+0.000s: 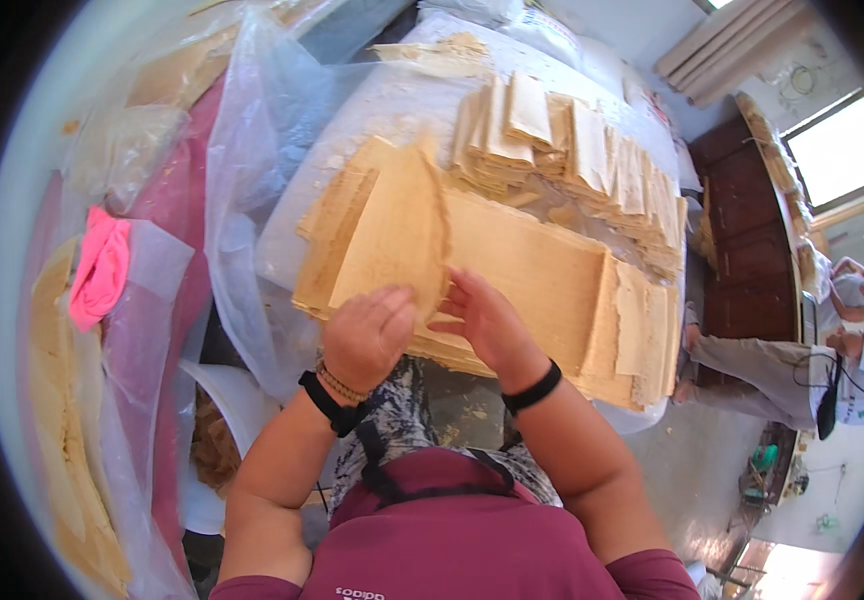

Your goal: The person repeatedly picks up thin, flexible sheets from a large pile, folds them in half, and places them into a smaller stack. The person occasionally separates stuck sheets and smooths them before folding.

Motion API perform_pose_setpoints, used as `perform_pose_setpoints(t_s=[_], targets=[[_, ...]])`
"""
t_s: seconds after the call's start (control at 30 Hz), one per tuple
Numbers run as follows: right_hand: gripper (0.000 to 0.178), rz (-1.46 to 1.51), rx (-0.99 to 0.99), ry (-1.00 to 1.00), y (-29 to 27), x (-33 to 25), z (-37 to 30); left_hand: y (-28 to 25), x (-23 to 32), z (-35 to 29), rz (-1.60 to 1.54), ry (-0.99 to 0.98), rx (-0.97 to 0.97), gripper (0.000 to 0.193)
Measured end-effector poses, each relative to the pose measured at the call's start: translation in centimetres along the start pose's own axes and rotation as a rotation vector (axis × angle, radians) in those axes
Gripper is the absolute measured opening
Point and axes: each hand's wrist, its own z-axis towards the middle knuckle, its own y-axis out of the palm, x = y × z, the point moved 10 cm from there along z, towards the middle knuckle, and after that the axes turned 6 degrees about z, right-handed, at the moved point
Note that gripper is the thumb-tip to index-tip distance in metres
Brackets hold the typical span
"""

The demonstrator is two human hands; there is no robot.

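Note:
A thin tan sheet (387,235) lies partly over the left side of a broad pile of similar sheets (532,265). Its right edge stands up in a curved, ragged ridge. My left hand (370,330) is closed at the near edge of this sheet, fingers bent together and thumb hidden. Just to the right, my right hand (487,318) has its fingers apart beside the raised edge; whether the fingertips touch it I cannot tell. More layered sheets show under the left side of the pile.
Folded tan bundles (577,150) stand in rows behind the pile on a white-covered table (322,130). Clear plastic sheeting (252,170) hangs at the left, near a pink cloth (100,268). Two people are at the right, one in grey trousers (752,375), by a dark wooden cabinet (747,230).

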Motion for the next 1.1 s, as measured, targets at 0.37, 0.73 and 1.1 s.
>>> perform_pose_setpoints(t_s=[0.37, 0.73, 1.1], targets=[[0.037, -0.355, 0.447, -0.203, -12.3, -1.9, -0.1, 9.1, -10.2, -2.8, -0.325, -0.51, -0.229, 0.029], [0.059, -1.465, 0.859, -0.299, -19.8, -9.4, -8.3, 17.1, -9.2, -5.5, -0.307, -0.919, -0.632, 0.039], [0.086, -1.623, 0.436, -0.771, -9.9, -6.7, -9.2, 20.2, -10.6, -6.6, -0.381, -0.957, -0.606, 0.026]])
